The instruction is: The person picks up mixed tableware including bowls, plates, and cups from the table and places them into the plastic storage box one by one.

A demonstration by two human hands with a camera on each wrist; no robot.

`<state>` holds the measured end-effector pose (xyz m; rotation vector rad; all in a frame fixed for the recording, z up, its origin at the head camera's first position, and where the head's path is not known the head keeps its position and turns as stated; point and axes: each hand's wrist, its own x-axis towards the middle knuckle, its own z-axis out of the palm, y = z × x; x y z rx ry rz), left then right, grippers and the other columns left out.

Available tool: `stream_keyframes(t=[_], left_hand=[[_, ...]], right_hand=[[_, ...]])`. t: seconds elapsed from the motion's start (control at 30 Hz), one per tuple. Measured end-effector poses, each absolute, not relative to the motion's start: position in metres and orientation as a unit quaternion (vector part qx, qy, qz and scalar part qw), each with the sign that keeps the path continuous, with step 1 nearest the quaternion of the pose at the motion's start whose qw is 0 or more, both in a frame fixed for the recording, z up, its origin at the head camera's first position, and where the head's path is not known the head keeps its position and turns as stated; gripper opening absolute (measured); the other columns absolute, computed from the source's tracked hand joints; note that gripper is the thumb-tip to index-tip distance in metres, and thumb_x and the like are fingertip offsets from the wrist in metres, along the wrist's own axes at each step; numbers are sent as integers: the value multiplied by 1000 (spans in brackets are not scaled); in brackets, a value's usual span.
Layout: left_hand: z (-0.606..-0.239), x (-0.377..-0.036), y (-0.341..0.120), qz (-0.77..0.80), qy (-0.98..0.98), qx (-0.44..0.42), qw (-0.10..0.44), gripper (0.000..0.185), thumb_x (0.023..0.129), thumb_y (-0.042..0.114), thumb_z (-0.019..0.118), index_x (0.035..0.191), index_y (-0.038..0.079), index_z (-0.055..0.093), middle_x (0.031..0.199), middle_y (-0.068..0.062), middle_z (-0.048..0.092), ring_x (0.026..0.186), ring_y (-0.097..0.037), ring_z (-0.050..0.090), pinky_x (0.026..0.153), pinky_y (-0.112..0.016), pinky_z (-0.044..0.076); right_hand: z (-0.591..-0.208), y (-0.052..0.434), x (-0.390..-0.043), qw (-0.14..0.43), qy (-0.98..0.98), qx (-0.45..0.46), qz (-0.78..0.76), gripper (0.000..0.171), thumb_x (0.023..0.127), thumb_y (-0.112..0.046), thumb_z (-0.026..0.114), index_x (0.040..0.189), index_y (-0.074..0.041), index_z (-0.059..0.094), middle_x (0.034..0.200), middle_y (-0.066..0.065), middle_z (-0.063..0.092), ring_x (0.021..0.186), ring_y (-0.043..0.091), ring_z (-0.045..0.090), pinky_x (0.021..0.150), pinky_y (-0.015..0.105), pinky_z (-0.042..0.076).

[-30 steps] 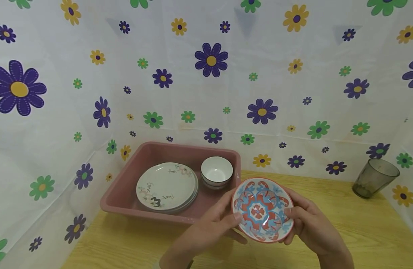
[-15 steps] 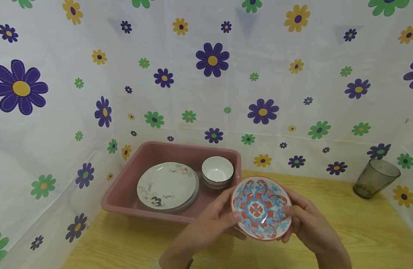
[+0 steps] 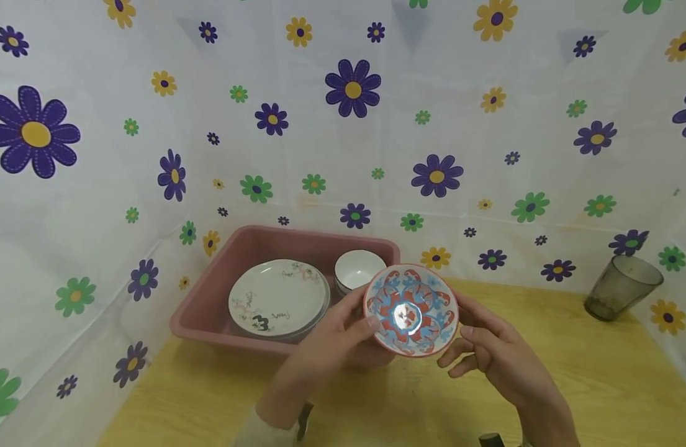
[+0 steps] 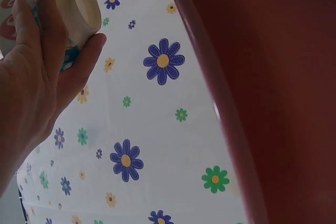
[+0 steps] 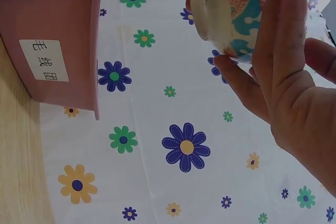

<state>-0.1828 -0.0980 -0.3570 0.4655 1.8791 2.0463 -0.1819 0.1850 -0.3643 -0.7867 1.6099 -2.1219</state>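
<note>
A small bowl (image 3: 411, 310) patterned in red and blue hangs tilted above the wooden table (image 3: 600, 385), just right of a pink tub (image 3: 208, 310). My left hand (image 3: 343, 338) grips its left side, thumb on the rim and fingers under it. In the left wrist view the left hand (image 4: 37, 77) curls round the bowl's pale underside (image 4: 79, 3). My right hand (image 3: 499, 360) sits at the bowl's right with the fingers loose. In the right wrist view the right hand's (image 5: 294, 93) straight fingers reach to the bowl's underside (image 5: 231, 9), one fingertip touching it.
The tub holds stacked white plates (image 3: 278, 298) and a white bowl (image 3: 356, 273). It carries a paper label (image 5: 44, 60) on its outer wall. A smoky glass tumbler (image 3: 622, 287) stands at the far right corner. Flowered cloth walls close in the back and both sides.
The patterned bowl has moved up and left toward the tub. My right hand has let go of its rim and opened, while the left keeps hold.
</note>
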Motion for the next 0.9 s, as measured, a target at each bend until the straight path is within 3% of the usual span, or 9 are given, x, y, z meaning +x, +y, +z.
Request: stream_keyframes(t=[0.1,0.3,0.37,0.43,0.57,0.6,0.63,0.73,0.9], left_hand=[[-354,-188,-104,707,676,145,148,61,104,16,49,158,16,21,159,0,31,144,-17,32,115,-35,32],[-349,-199,-116,675,725,109,86,57,103,10,47,156,8,26,158,-3,34,146,-17,29,117,-38,29],[-347,-203,-120,680,723,94,81,54,104,11,47,155,10,28,155,-3,38,141,-18,39,113,-38,36],[-345,-209,-125,696,708,88,83,52,104,11,45,153,13,30,150,-6,45,123,-19,57,100,-36,51],[-341,-220,-132,746,650,106,97,51,106,6,39,154,12,26,146,-14,46,106,-27,65,83,-36,59],[-340,-222,-134,747,649,109,96,51,105,6,38,154,11,25,146,-15,45,107,-31,65,83,-37,59],[-339,-225,-135,751,643,113,95,52,105,4,38,155,9,24,146,-16,43,119,-34,60,89,-42,57],[-336,-233,-139,746,651,100,96,53,105,4,38,155,8,23,144,-18,44,120,-38,59,90,-42,56],[-332,-246,-143,753,640,83,127,52,105,3,36,156,6,23,144,-23,44,119,-37,58,92,-42,55]], right_hand=[[-363,182,-182,182,573,-276,-750,52,106,-4,33,158,-10,25,148,9,42,86,24,72,71,38,61],[-368,177,-186,196,541,-320,-753,52,106,1,28,157,-10,28,152,4,44,89,22,72,73,34,61],[-371,176,-186,197,537,-331,-750,52,106,1,27,156,-12,31,151,2,45,90,21,71,74,33,60],[-373,174,-187,192,552,-327,-743,51,106,0,29,154,-14,36,150,1,47,89,21,71,73,33,61],[-380,168,-189,169,623,-277,-711,39,105,-7,40,143,-12,49,136,4,55,85,21,71,71,36,61],[-382,165,-191,165,644,-257,-701,35,105,-9,43,139,-9,51,129,5,56,83,21,71,70,38,61],[-385,162,-192,162,664,-235,-691,32,105,-11,46,136,-7,52,123,7,57,82,21,71,70,39,61],[-392,154,-196,158,708,-185,-663,35,103,-15,51,133,3,49,106,11,56,77,22,70,67,40,61],[-403,139,-197,154,741,-161,-633,45,101,-13,52,140,7,40,99,15,56,70,25,70,63,44,61]])
